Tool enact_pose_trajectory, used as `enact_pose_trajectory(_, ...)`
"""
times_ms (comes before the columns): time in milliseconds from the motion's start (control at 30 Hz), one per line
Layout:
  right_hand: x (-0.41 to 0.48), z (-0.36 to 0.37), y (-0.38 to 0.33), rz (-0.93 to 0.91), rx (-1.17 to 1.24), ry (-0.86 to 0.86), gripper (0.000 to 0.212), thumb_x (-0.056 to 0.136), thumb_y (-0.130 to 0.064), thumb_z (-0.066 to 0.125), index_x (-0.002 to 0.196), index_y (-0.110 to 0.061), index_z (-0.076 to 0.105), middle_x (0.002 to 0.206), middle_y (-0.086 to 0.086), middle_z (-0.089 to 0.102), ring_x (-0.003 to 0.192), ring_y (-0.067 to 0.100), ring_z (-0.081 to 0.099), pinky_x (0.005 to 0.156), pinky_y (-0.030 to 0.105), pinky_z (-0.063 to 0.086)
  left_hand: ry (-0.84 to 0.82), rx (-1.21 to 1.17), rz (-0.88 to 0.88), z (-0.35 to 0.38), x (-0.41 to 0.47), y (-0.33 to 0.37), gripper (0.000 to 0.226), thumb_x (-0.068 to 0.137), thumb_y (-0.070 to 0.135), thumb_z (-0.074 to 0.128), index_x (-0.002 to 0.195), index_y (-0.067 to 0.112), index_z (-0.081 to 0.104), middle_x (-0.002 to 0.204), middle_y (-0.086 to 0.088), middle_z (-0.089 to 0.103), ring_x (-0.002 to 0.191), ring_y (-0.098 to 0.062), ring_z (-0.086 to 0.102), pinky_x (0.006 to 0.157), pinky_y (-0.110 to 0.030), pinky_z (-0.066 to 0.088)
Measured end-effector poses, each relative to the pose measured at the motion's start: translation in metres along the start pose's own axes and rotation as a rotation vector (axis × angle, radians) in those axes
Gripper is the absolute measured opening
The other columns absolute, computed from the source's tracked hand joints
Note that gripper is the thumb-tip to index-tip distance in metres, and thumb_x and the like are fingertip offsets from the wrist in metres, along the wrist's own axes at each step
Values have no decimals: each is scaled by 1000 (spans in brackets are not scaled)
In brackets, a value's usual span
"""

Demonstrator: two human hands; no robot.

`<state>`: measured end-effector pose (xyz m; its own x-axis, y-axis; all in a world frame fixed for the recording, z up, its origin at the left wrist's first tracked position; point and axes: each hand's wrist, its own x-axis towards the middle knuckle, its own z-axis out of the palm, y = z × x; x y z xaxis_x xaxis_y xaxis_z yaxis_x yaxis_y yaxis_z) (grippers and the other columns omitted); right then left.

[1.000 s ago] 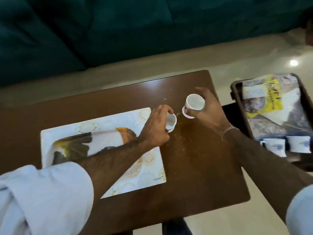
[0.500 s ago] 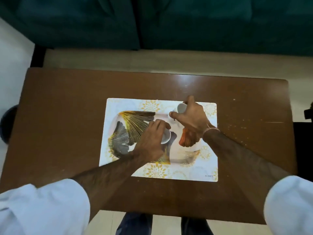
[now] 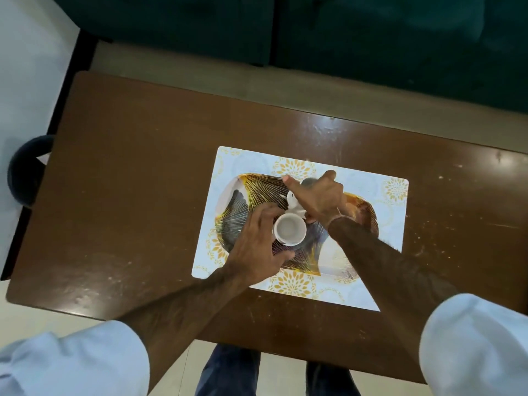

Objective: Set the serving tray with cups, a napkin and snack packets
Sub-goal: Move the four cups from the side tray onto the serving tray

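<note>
A rectangular serving tray [image 3: 374,192] with a white rim and a gold fan pattern lies on the brown table [image 3: 137,181]. One white cup [image 3: 290,229] stands upright on the tray's middle. My left hand [image 3: 255,247] curves around its left side, thumb clearly apart from it, fingers spread. Just behind it, my right hand [image 3: 320,198] covers a second white cup [image 3: 294,203] from above and grips it, index finger stretched out. Most of that cup is hidden under the palm. No napkin or snack packets are in view.
A dark green sofa [image 3: 343,38] runs along the far side of the table. A dark round object [image 3: 25,170] sits on the floor by the table's left edge. My legs [image 3: 228,375] show below the near edge.
Both hands carried the cups from the table's right end onto the tray. The left cup now stands on the tray and my left fingers have loosened from it.
</note>
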<state>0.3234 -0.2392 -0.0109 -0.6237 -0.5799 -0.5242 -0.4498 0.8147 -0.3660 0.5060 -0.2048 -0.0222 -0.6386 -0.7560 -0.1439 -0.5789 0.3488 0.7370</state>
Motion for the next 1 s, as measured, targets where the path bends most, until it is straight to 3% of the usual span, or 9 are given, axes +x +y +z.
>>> enact_pose_trajectory(100, -3, 6, -8, 2, -110, 13, 102, 68, -90, 44, 124, -4, 43, 121, 21, 62, 109, 41, 63, 76, 40, 43, 49, -112, -159, -3, 5, 4, 97, 67, 45, 87, 143, 20, 32, 143, -4, 45, 128, -14, 44, 99, -30, 44)
enact_pose_trajectory(167, -5, 8, -12, -13, -171, 20, 107, 68, -93, 37, 128, -5, 39, 120, 22, 63, 109, 42, 63, 77, 42, 44, 40, -183, -240, -4, 12, 8, 101, 68, 44, 86, 146, 31, 24, 148, -2, 42, 131, -18, 46, 97, -32, 46)
enact_pose_trajectory(267, -9, 10, -16, -47, -269, -13, 111, 69, -95, 31, 130, -3, 41, 121, 22, 64, 110, 42, 63, 82, 44, 48, 46, -227, -320, -3, 18, 9, 102, 71, 32, 87, 147, 32, 20, 150, -3, 42, 130, -23, 51, 92, -35, 53)
enact_pose_trajectory(500, -15, 10, -14, -121, -476, -74, 110, 72, -94, 23, 128, -2, 46, 115, 20, 67, 106, 39, 65, 75, 39, 45, 91, -294, -352, 6, 10, 5, 93, 79, 10, 80, 150, 31, 24, 149, -4, 43, 123, -23, 57, 88, -36, 58)
enact_pose_trajectory(667, -16, 7, -12, -96, -432, -137, 107, 78, -89, 17, 137, -3, 40, 124, 22, 63, 114, 40, 60, 86, 44, 47, 116, -299, -401, 10, 10, 8, 89, 79, 12, 80, 150, 26, 27, 149, -6, 42, 128, -22, 54, 88, -36, 58)
enact_pose_trajectory(800, -10, -7, -5, -93, -340, -164, 104, 81, -86, 7, 142, -7, 37, 131, 26, 58, 120, 44, 56, 94, 49, 41, 88, -266, -389, 1, 14, 9, 88, 67, 28, 79, 144, 20, 36, 143, -6, 44, 128, -23, 47, 96, -45, 50)
enact_pose_trajectory(900, -5, -22, 10, -141, -263, -114, 93, 85, -82, 7, 131, -11, 45, 127, 27, 59, 115, 46, 57, 93, 50, 41, 120, -180, -327, -10, 29, 17, 73, 69, 40, 70, 136, 19, 49, 137, -4, 48, 125, -18, 41, 101, -38, 37)
enact_pose_trajectory(1000, -1, -39, 33, -214, -171, -27, 72, 93, -71, 20, 123, -14, 51, 124, 18, 61, 112, 40, 58, 92, 48, 46, 112, -74, -287, -13, 55, 30, 57, 83, 47, 59, 133, 21, 54, 142, -2, 50, 132, -20, 42, 108, -42, 35)
